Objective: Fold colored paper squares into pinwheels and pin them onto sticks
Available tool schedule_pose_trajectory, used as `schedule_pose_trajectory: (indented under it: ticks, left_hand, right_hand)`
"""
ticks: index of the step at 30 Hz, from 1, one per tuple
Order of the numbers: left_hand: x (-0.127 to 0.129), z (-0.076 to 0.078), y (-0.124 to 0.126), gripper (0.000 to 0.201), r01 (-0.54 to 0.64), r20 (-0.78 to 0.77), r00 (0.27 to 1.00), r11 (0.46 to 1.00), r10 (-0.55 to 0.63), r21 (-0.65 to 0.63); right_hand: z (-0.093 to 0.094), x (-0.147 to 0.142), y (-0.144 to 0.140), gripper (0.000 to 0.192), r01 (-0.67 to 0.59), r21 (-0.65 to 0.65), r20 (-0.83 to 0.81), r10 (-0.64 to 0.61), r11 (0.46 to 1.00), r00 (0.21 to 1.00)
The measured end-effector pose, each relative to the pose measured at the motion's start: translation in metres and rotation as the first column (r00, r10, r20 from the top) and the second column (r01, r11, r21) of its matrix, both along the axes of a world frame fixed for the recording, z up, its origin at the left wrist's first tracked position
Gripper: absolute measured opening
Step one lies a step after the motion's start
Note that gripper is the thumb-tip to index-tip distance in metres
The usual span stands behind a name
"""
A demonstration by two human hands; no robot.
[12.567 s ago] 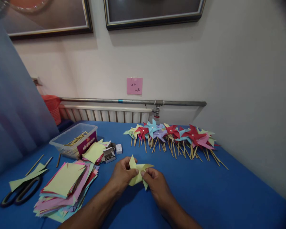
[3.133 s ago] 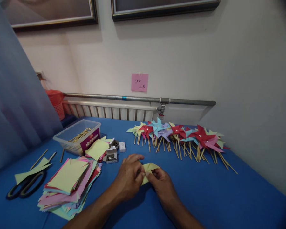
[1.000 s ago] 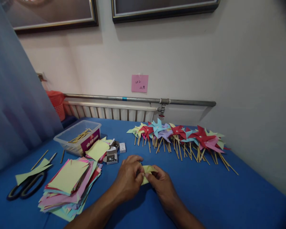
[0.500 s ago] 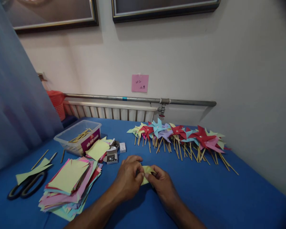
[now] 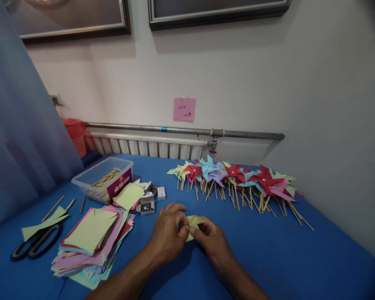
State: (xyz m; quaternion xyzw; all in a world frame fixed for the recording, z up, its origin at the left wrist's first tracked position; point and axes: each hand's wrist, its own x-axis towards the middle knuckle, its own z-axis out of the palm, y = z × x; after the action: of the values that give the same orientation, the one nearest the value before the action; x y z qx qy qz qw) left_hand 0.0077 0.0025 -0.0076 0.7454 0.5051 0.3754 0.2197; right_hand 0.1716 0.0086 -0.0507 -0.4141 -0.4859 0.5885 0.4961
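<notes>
Between my two hands is a piece of yellow paper [image 5: 193,221], partly folded, held just above the blue table. My left hand [image 5: 170,229] pinches its left side, thumb against the fingers. From the other side my right hand [image 5: 211,241] grips the paper, with the thumb near its middle. Fingers cover much of the sheet, so its full shape is hidden. Left of my hands lie a stack of coloured paper sheets [image 5: 90,233] with cut corners, a smaller paper pile [image 5: 129,196], and an opened box of metal pins [image 5: 147,207].
Finished paper pinwheels [image 5: 264,180] on sticks lie in a row at the back right. A clear plastic bin [image 5: 90,177] of sticks stands back left. Black-handled scissors [image 5: 45,243] lie under paper scraps at far left. A small white box [image 5: 161,193] sits beside the pins.
The yellow paper has shifted slightly in my fingers, its upper right part now looking flatter. Both hands stay nearly in place, and the view has moved a little.
</notes>
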Motion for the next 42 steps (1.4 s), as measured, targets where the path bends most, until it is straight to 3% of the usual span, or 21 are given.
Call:
schedule_pose_trajectory:
  ticks: [4, 8, 10, 12, 14, 16, 18, 22, 30, 42]
  left_hand:
    - [0.001, 0.001, -0.003, 0.015, 0.003, 0.02, 1.0, 1.0, -0.003, -0.005]
    - [0.001, 0.006, -0.004, 0.015, -0.099, 0.19, 0.977, 0.995, 0.094, 0.02]
    - [0.001, 0.01, -0.002, 0.013, -0.179, 0.315, 0.93, 0.982, 0.19, -0.061]
    - [0.001, 0.012, 0.001, 0.015, -0.179, 0.432, 0.858, 0.95, 0.279, -0.257]
    - [0.001, 0.013, 0.003, 0.021, -0.04, 0.547, 0.773, 0.885, 0.321, -0.463]
    - [0.002, 0.012, 0.003, 0.027, 0.155, 0.652, 0.689, 0.814, 0.317, -0.559]
    - [0.002, 0.01, 0.002, 0.032, 0.294, 0.723, 0.618, 0.762, 0.309, -0.577]
    - [0.005, 0.006, 0.0, 0.042, 0.38, 0.774, 0.553, 0.732, 0.309, -0.565]
    - [0.011, 0.009, 0.001, 0.049, 0.328, 0.755, 0.574, 0.755, 0.317, -0.567]
    - [0.011, -0.002, 0.005, 0.049, 0.272, 0.72, 0.633, 0.789, 0.284, -0.55]
  right_hand:
    - [-0.004, -0.001, 0.002, 0.04, 0.019, 0.016, -0.029, -0.018, 1.0, 0.999]
    - [-0.009, 0.001, 0.007, 0.045, 0.069, 0.021, -0.081, -0.067, 0.997, 0.994]
    - [-0.012, 0.003, 0.009, 0.045, 0.078, 0.024, -0.101, -0.075, 0.997, 0.992]
    - [-0.012, 0.003, 0.009, 0.046, 0.076, 0.035, -0.123, -0.072, 0.996, 0.99]
    - [-0.01, 0.003, 0.007, 0.045, 0.059, 0.042, -0.147, -0.052, 0.997, 0.988]
    - [-0.006, 0.001, 0.003, 0.043, 0.029, 0.035, -0.163, -0.023, 0.999, 0.986]
    - [-0.002, -0.001, 0.0, 0.042, 0.009, 0.023, -0.169, -0.005, 1.0, 0.986]
    - [-0.001, -0.003, -0.002, 0.045, 0.0, 0.039, -0.169, 0.007, 0.999, 0.986]
    - [-0.015, -0.004, 0.004, 0.051, 0.026, 0.051, -0.068, -0.022, 0.998, 0.997]
    - [-0.026, -0.001, 0.005, 0.06, 0.097, -0.008, 0.004, -0.097, 0.995, 0.995]
